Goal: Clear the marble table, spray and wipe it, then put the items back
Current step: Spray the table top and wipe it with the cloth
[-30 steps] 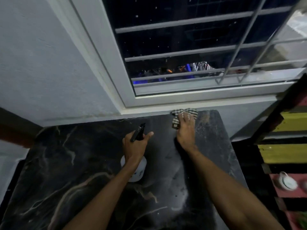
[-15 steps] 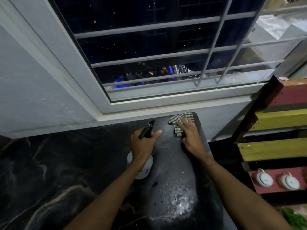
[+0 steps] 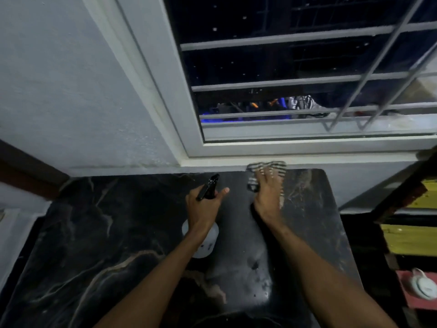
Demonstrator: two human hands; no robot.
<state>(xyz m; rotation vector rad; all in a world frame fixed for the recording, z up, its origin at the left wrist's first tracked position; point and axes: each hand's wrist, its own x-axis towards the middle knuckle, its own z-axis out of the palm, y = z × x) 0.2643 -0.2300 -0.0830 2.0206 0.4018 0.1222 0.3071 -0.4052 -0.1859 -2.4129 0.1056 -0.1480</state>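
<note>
Black veined marble counter (image 3: 106,233) lies before us, wet, our flat-fingered right grip (image 3: 267,200) pressing a checked cloth (image 3: 274,168) at one o'clock to wipe, our left grip (image 3: 203,209) wrapped round the white plastic spray bottle (image 3: 208,243), ready.

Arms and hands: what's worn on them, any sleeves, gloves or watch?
Nothing worn shows: both forearms are bare, no sleeves, gloves or watch. The left hand shows no ring; the right hand is too blurred to tell.

blk marble table (image 3: 99,233) w/ veins, checked cloth (image 3: 272,168), white bottle (image 3: 203,245)
</note>
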